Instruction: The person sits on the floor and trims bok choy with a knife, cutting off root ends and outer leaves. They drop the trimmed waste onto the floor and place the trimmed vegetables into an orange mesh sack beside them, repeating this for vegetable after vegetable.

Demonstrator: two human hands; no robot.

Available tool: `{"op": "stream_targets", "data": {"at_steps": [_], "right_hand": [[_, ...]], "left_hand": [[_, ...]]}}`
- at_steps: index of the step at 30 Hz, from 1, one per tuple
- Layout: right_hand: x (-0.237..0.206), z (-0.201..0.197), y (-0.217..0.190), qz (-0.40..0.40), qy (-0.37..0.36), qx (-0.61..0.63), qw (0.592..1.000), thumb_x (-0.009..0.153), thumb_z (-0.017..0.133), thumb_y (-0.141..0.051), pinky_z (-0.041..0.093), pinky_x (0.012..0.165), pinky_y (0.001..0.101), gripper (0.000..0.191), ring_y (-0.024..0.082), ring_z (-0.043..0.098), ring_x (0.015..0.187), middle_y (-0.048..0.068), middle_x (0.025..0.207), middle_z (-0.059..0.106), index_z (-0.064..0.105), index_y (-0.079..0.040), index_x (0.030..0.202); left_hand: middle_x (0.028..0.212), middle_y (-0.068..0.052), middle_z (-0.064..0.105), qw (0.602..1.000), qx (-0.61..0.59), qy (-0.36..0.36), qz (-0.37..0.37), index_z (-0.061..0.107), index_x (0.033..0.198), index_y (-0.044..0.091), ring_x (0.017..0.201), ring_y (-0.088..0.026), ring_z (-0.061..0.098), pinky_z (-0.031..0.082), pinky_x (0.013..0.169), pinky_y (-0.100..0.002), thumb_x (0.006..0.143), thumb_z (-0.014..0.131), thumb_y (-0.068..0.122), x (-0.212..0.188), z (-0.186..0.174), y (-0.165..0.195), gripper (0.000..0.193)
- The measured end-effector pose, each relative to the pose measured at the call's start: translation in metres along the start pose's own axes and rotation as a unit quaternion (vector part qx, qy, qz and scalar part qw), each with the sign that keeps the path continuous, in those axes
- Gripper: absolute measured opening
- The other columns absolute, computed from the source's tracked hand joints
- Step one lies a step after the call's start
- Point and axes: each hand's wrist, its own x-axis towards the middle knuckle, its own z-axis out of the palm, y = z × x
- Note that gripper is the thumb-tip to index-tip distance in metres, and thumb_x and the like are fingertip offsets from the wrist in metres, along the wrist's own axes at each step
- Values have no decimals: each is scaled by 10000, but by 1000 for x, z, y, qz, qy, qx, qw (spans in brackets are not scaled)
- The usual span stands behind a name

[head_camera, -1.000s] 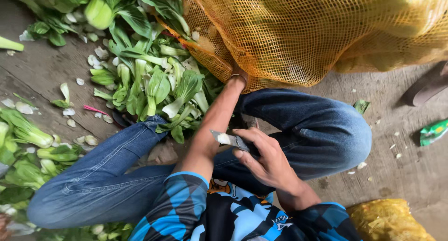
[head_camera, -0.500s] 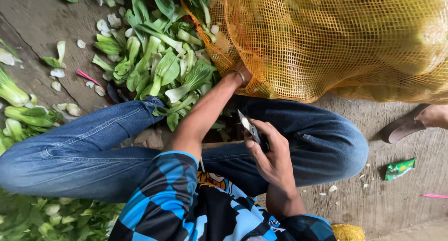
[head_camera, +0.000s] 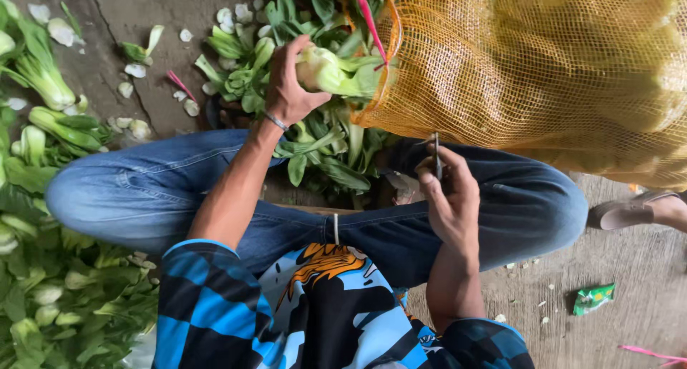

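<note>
My left hand (head_camera: 290, 83) grips a pale green bok choy (head_camera: 336, 72) at the mouth of a big orange mesh sack (head_camera: 544, 69); a thin bracelet sits on that wrist. My right hand (head_camera: 447, 190) rests over my right knee and holds a small knife (head_camera: 436, 154), its blade pointing up toward the sack. Both hands are above my crossed legs in blue jeans (head_camera: 164, 190). A heap of loose bok choy (head_camera: 315, 140) lies on the ground between my knees and the sack.
More bok choy (head_camera: 43, 111) is piled at the left, with trimmed leaves (head_camera: 57, 304) by my left leg. White stem scraps (head_camera: 132, 69) dot the concrete floor. Another person's sandalled foot (head_camera: 637, 210) is at the right, a green wrapper (head_camera: 592, 297) below it.
My left hand has come out from under the sack's edge and lifted a bok choy up at the sack mouth. The right hand has turned the knife blade upright.
</note>
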Motion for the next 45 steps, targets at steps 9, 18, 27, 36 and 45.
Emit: {"op": "stream_targets", "data": {"at_steps": [9, 18, 27, 36, 45], "right_hand": [[19, 45, 5, 2, -36, 52, 998, 1061, 699, -116, 440, 712, 207, 413, 54, 514, 781, 22, 974, 610, 549, 23, 1420], [19, 115, -20, -162, -128, -210, 956, 777, 958, -365, 546, 1030, 369, 870, 258, 689, 1143, 171, 1246, 690, 524, 35, 1416], [44, 115, -17, -30, -134, -261, 956, 933, 764, -409, 576, 781, 330, 545, 185, 737, 844, 144, 921, 749, 641, 11, 1259], [53, 111, 7, 79, -161, -250, 952, 1076, 617, -387, 479, 597, 320, 420, 151, 568, 675, 137, 735, 640, 695, 23, 1028], [62, 91, 13, 97, -157, 54, 981, 1131, 537, -386, 515, 808, 268, 484, 158, 655, 870, 104, 951, 759, 677, 63, 1244]], "left_hand": [[1439, -102, 537, 970, -199, 115, 74, 344, 1546, 79, 1322, -298, 563, 476, 1129, -390, 710, 990, 241, -64, -90, 58, 1069], [1430, -151, 564, 991, -103, 30, 75, 368, 1539, 46, 1310, -339, 513, 430, 1169, -476, 672, 971, 246, -87, -68, 103, 1075], [1450, -209, 451, 994, -42, 69, 74, 331, 1519, 16, 1309, -400, 509, 454, 1156, -501, 838, 936, 272, -86, -57, 109, 946], [1355, -182, 598, 964, -151, -213, -38, 406, 1474, 16, 1255, -362, 609, 497, 1079, -415, 684, 953, 281, -75, -89, 71, 997], [1329, -218, 607, 821, -495, -208, -195, 530, 1512, -25, 1185, -298, 632, 547, 981, -389, 824, 742, 496, -84, -81, 1, 889]]}}
